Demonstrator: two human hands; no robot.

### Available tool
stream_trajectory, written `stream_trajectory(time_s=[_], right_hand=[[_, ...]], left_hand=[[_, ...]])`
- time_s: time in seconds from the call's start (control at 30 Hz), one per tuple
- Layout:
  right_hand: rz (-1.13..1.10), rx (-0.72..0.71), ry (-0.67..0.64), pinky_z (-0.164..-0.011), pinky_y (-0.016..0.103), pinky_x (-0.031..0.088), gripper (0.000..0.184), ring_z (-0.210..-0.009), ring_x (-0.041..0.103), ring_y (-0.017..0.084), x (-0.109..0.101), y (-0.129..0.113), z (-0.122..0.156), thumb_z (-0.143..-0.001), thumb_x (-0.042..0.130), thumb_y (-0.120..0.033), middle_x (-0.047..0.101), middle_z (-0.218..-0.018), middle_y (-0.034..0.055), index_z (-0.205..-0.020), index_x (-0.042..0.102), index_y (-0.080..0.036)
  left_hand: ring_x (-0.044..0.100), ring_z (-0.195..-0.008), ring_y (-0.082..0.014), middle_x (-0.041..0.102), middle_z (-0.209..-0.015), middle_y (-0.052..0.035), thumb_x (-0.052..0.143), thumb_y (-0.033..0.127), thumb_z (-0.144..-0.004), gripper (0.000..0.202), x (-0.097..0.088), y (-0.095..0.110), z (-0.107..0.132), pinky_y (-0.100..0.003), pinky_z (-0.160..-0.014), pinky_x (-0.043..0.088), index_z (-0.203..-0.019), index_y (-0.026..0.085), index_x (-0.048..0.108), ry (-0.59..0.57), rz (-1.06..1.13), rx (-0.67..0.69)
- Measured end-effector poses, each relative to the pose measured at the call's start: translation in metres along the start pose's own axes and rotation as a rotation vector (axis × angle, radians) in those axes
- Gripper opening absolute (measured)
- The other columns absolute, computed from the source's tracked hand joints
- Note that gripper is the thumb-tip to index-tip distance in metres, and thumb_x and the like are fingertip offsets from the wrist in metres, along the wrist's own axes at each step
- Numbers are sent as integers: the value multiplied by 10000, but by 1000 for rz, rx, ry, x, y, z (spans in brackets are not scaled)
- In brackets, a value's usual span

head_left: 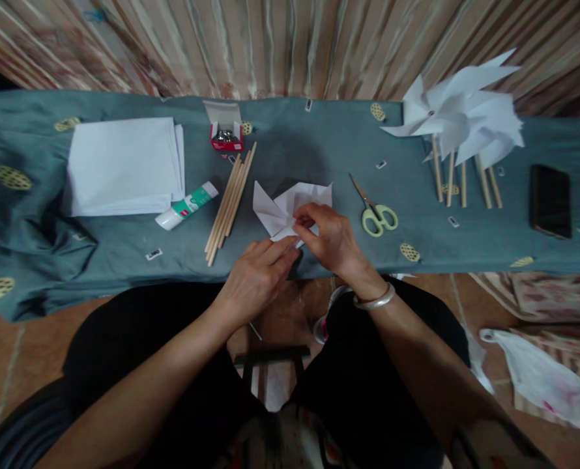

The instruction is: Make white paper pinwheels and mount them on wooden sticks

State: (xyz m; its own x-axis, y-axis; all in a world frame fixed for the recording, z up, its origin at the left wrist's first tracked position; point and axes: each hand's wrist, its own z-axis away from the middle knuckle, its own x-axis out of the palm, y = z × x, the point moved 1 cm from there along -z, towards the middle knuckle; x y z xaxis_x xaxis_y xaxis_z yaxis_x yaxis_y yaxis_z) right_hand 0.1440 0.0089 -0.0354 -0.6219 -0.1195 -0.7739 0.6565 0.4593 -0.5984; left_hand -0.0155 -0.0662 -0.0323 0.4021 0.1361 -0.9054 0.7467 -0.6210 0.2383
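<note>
A white paper pinwheel [270, 215] with cut, bent blades lies near the table's front edge, partly covered by both hands. My left hand [261, 277] grips its near edge, fingers close together. Thumb and fingertips of my right hand [332, 238] are pinched at the middle of the paper; anything small between them is hidden. Left of the pinwheel lie several thin wooden sticks [229, 207]. Scissors with pale green handles [372, 212] rest to the right, blades partly open. Farther back, an open red and white box [227, 140] holds small shiny metal pieces.
A stack of white paper [121, 166] and a glue tube [187, 205] lie on the left. Several finished pinwheels on sticks [449, 117] lie at the back right, with a black phone [550, 202] beyond. A patterned green cloth [314, 156] covers the table. A white plastic bag [544, 371] lies below right.
</note>
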Motion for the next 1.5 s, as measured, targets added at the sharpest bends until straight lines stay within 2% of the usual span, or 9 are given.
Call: stream_trajectory(time_s=[0.7,1.0,1.23,1.5], right_hand=[[98,-27,22,-853,389,464,100,-864,599,239,2,-2,2,-868,543,-196,687,-853,54,-918,628,-215],[183,-91,4,-931,447,418,208,-979,557,275,6,-4,4,-926,486,-217,681,-998,89,-873,687,-202],[340,-75,-86,-890,443,420,243,-1027,528,279,2,-16,9,-935,457,-145,666,-1095,99,-947,697,-183],[258,-16,-103,-897,494,422,306,-1088,511,321,5,-21,18,-925,411,-98,616,-1187,138,-1095,654,-177]], left_hand=[[588,-917,-222,686,-1160,-107,472,161,-944,245,0,0,-1,-354,-742,491,-1121,111,633,-39,13,-10],[587,-928,-224,680,-1170,-113,463,168,-945,254,0,0,-1,-364,-758,502,-1122,116,638,-66,17,-18],[579,-931,-232,683,-1163,-115,467,161,-940,259,0,1,-2,-375,-769,501,-1126,106,639,-70,24,-18],[568,-932,-241,690,-1135,-119,476,161,-932,258,1,-1,-2,-379,-762,500,-1118,100,643,-69,11,-11]])
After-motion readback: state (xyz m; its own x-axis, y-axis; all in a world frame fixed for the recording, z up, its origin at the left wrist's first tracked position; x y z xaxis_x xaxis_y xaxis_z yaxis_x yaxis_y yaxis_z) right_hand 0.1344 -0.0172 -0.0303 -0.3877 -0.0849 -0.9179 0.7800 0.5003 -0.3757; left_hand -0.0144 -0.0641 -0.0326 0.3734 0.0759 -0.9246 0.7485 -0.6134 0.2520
